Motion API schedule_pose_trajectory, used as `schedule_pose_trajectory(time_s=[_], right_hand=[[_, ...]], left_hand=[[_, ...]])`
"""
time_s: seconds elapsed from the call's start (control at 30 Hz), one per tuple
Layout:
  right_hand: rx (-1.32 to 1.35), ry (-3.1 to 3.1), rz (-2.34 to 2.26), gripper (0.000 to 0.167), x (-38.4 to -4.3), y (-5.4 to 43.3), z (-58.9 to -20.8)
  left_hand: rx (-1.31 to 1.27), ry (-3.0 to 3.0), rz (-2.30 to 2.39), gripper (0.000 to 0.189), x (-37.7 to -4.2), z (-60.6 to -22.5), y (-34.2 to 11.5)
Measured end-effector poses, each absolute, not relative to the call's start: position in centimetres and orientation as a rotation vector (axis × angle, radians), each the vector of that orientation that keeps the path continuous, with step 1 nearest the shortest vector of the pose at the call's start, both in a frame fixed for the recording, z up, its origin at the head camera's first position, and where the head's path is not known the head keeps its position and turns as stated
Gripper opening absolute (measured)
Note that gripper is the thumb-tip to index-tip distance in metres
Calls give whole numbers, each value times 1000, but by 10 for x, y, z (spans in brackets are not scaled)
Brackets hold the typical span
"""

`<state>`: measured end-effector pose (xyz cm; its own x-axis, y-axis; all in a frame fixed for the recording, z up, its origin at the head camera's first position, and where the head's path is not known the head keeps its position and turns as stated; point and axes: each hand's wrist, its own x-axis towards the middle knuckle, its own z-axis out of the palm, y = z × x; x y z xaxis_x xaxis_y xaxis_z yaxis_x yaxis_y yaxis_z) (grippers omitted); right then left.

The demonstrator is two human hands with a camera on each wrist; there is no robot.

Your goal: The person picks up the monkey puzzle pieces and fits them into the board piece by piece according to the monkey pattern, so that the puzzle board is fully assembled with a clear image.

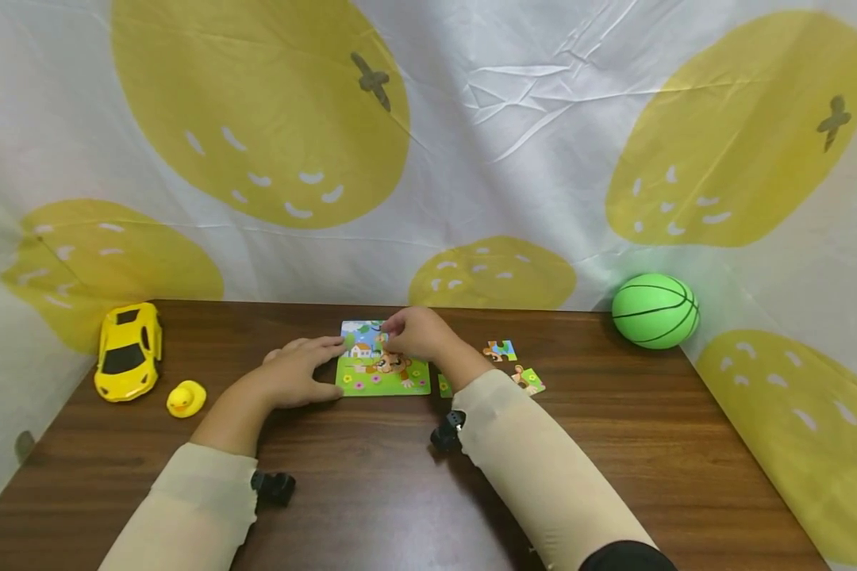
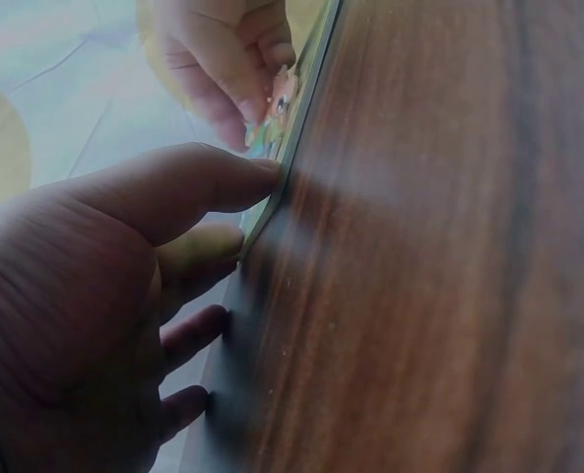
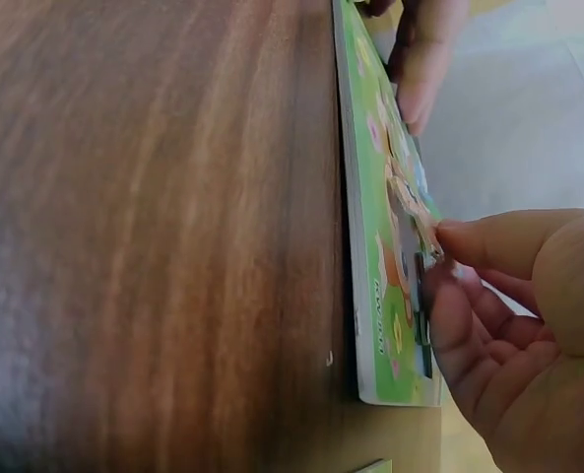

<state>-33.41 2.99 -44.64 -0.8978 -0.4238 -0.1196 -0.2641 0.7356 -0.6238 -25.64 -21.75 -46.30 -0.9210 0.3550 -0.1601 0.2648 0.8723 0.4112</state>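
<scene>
A jigsaw puzzle board (image 1: 382, 388) with a monkey, a house and a green meadow lies on the wooden table. Along its left side my left hand (image 1: 297, 371) rests, thumb at the near corner and fingertips farther up the edge. My right hand (image 1: 420, 337) pinches a small puzzle piece (image 2: 280, 103) between thumb and fingers, close over the board's far right part. In the right wrist view the piece tilts above the picture. The right hand covers part of the board in the head view.
Loose puzzle pieces lie right of the board, one blue and brown (image 1: 501, 350), another with green (image 1: 532, 381). A yellow toy car (image 1: 128, 351) and rubber duck (image 1: 186, 398) stand at left. A green ball (image 1: 655, 311) sits at the back right, by the lemon-print curtain (image 1: 514, 198).
</scene>
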Motion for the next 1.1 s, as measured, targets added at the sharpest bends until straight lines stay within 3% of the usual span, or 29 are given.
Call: schedule_pose_trajectory(time_s=[0.37, 1.1], right_hand=[[-478, 2702, -866, 20, -331, 25, -448], [-500, 2721, -803, 20, -337, 24, -452]], left_hand=[[469, 2810, 573, 82, -256, -462, -217], [471, 2809, 574, 82, -255, -460, -217]])
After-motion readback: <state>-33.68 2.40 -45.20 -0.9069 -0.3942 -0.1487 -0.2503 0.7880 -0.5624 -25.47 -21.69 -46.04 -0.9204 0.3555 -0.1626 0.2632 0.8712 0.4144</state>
